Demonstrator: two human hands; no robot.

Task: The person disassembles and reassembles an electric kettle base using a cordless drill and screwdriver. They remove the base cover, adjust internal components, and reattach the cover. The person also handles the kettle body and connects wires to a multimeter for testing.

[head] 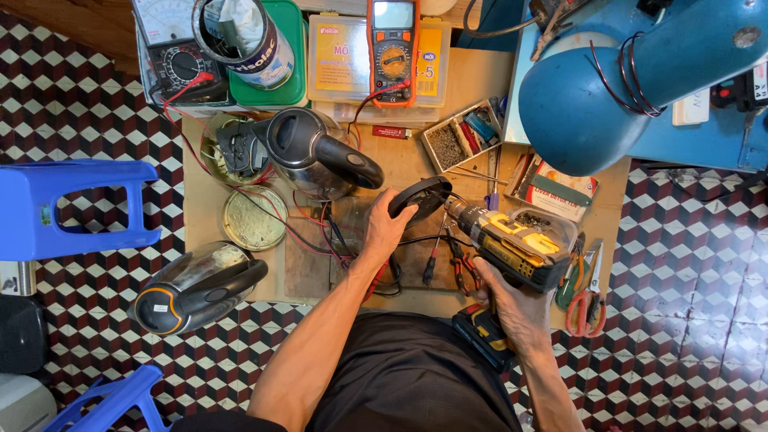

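My right hand (516,308) has its grip wrapped around the cordless drill (512,244), long axis slanting up-left, bit end toward the black kettle base (420,196). My left hand (386,228) clamps that base, apparently edge-on, above the counter (472,80).

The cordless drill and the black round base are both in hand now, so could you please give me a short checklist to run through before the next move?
1. Left hand grips the black round base: ok.
2. Right hand holds the cordless drill by its handle: ok.
3. Drill tip meets the base: ok; whether it sits in a screw, cannot tell.
4. Red and black wires lying clear of the base: not ok, they run just beside the left hand.
5. Steel kettle clear of the drill: ok.
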